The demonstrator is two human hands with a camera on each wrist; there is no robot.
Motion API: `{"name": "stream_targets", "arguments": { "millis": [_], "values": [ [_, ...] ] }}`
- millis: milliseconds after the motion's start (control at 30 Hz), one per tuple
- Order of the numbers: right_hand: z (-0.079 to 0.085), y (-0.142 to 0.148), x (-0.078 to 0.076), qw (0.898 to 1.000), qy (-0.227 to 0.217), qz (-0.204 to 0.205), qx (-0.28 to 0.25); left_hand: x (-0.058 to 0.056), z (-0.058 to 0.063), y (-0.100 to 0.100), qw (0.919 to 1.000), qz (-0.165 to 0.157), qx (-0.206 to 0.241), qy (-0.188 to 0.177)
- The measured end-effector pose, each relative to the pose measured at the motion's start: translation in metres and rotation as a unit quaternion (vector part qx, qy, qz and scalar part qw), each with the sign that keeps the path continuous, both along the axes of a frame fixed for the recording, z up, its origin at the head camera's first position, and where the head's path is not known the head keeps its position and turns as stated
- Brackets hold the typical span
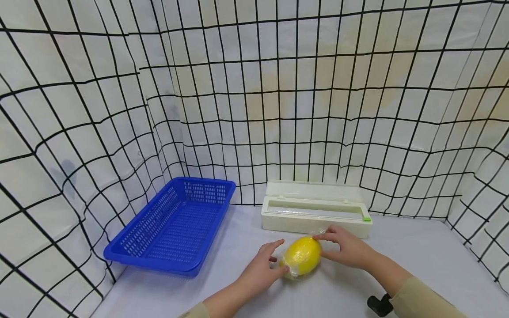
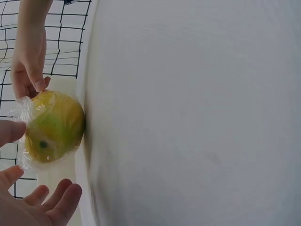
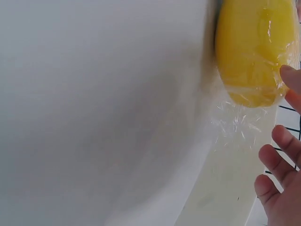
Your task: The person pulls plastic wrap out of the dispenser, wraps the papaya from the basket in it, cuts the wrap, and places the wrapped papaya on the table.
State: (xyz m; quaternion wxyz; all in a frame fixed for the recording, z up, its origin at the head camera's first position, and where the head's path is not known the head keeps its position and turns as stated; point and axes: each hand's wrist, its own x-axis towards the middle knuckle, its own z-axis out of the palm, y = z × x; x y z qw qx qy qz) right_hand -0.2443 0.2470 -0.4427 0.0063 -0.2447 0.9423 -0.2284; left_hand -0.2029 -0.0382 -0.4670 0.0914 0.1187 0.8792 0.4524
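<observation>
A yellow fruit [image 1: 303, 255], mango-like, rests on the white table, wrapped in clear cling film [image 3: 237, 120]. Its other end looks greenish with a dark spot in the left wrist view. My left hand [image 1: 262, 267] is at its left end, the thumb touching the wrap and the other fingers spread loosely. On the far right side, my right hand [image 1: 347, 248] touches the fruit with its fingertips, the other fingers held apart in the right wrist view. Behind them stands a cling film dispenser [image 1: 314, 224], lid raised, a film roll inside.
A blue plastic basket [image 1: 188, 271] with slotted walls stands at the left. A green piece [image 1: 366, 218] sits at the dispenser's right end. Black-gridded white cloth [image 1: 294, 101] walls in the back and sides. A black object [image 1: 379, 305] shows by the right sleeve.
</observation>
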Motion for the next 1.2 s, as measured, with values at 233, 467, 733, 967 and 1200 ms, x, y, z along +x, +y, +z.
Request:
{"name": "stream_targets", "arguments": {
  "millis": [233,467,733,967,1200],
  "values": [
    [0.004,0.004,0.011,0.998,0.055,0.017,0.027,-0.005,0.0,-0.005,0.9995,0.002,0.01,0.03],
    [0.005,0.006,0.017,0.996,0.078,0.032,0.037,-0.019,0.003,-0.002,0.9992,-0.005,-0.023,0.031],
    [0.009,0.009,0.02,0.997,0.054,0.04,0.04,-0.034,-0.002,0.001,0.9974,0.035,-0.027,0.058],
    [0.022,0.008,0.016,0.998,0.03,0.054,0.032,-0.022,0.001,0.0,0.9938,0.094,-0.021,0.056],
    [0.037,-0.006,-0.005,0.999,-0.042,0.017,0.019,-0.007,0.009,-0.001,0.9939,0.085,-0.035,0.062]
  ]
}}
